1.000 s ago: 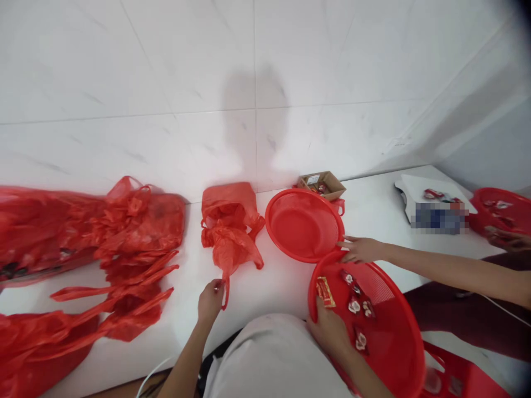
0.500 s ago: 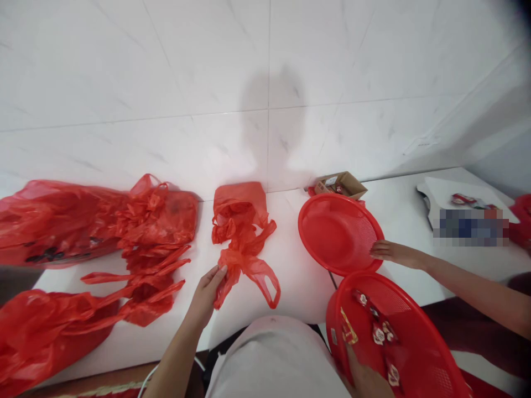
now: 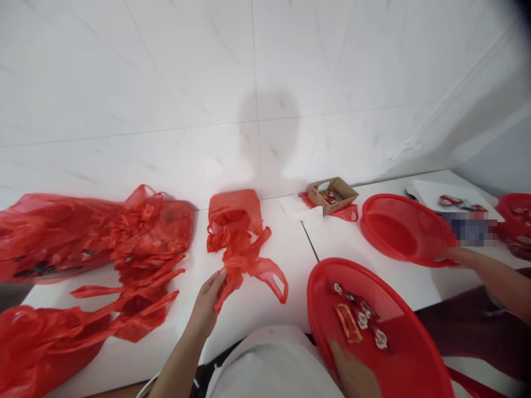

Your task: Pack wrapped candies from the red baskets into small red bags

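Observation:
My left hand (image 3: 211,296) pinches the edge of a crumpled red plastic bag (image 3: 238,265), which lies spread on the white table with one handle loop out to the right. At the lower right, a large red plastic basket (image 3: 418,337) tilts toward me, partly over the table's front edge. My right hand (image 3: 354,373), somewhat blurred, is closed over its near left rim, fingers inside. Within the basket lie a red-and-gold packet (image 3: 347,323) close to those fingers and several small dark-red wrapped pieces (image 3: 363,319).
Red plastic bags (image 3: 153,226) are heaped at the left. A small cardboard box (image 3: 334,194) with a few packets stands by the wall. Another person's hand (image 3: 456,257) holds a second red basket (image 3: 398,229) at the right. A white tray (image 3: 452,193) lies behind.
The other person's basket has moved right, uncovering the cardboard box. My basket has shifted left and up, with my right hand at it. My left hand stays on the bag.

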Available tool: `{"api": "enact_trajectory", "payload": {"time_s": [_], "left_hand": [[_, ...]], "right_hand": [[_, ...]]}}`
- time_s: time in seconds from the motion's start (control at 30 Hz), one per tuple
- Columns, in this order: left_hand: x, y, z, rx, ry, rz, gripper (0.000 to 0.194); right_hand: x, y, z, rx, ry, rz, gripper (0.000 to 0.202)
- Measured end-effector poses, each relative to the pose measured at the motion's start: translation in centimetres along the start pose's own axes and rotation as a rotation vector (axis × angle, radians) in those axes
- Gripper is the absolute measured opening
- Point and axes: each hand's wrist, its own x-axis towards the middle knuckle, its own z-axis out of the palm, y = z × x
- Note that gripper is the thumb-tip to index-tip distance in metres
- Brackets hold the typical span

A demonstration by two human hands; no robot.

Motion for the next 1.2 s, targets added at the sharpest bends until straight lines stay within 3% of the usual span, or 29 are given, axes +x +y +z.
{"api": "enact_trajectory", "payload": {"time_s": [0.1,0.17,0.27,0.33,0.4,0.5,0.63,0.73,0.8,0.87,0.93,1.0,1.1,1.2], "left_hand": [[-0.4,-0.1,0.2,-0.022,0.017,0.014,0.04],[-0.8,-0.3,0.1,-0.049,0.026,0.013,0.04],[-1.5,-0.7,-0.1,-0.072,0.026,-0.005,0.037],[-2.0,-1.1,0.0,-0.074,0.028,-0.024,0.036],[-2.4,-1.5,0.2,-0.095,0.038,-0.047,0.036],[-3.2,-2.1,0.9,-0.204,0.024,-0.112,0.034],[-4.3,-1.9,0.8,-0.322,-0.137,-0.255,0.028],[-4.9,-1.2,-0.7,-0.171,-0.207,-0.297,0.029],[-4.5,-1.1,-2.7,0.048,-0.166,-0.219,0.03],[-3.5,-1.6,-5.3,0.322,-0.017,-0.061,0.035],[-2.0,-2.6,-7.8,0.544,0.202,0.1,0.038],[-0.7,-3.5,-9.4,0.612,0.339,0.177,0.033],[-0.7,-3.5,-8.8,0.617,0.36,0.229,0.027],[-2.9,-2.1,-4.9,0.836,0.408,0.438,0.043]], "right_hand": [[7.4,-0.2,0.5,-0.132,-0.052,-0.005,0.049],[10.9,-0.6,-0.5,-0.158,0.037,-0.027,0.051],[13.3,-2.6,-3.7,-0.007,0.282,-0.141,0.046],[13.2,-5.0,-6.0,0.163,0.356,-0.275,0.04],[12.5,-8.1,-7.3,0.306,0.285,-0.435,0.029],[11.6,-12.5,-6.9,0.306,0.095,-0.654,0.022],[12.9,-15.7,-4.7,0.195,-0.062,-0.704,0.03],[14.8,-16.0,-4.8,0.1,-0.075,-0.611,0.032],[15.9,-15.3,-5.6,-0.009,-0.034,-0.564,0.03],[16.7,-14.2,-6.3,-0.131,-0.014,-0.526,0.032],[17.2,-12.8,-6.6,-0.236,-0.056,-0.483,0.047],[17.3,-11.5,-6.4,-0.29,-0.136,-0.456,0.061],[16.8,-10.5,-5.8,-0.286,-0.244,-0.436,0.065],[15.9,-10.8,-5.3,-0.258,-0.285,-0.423,0.057]]}}
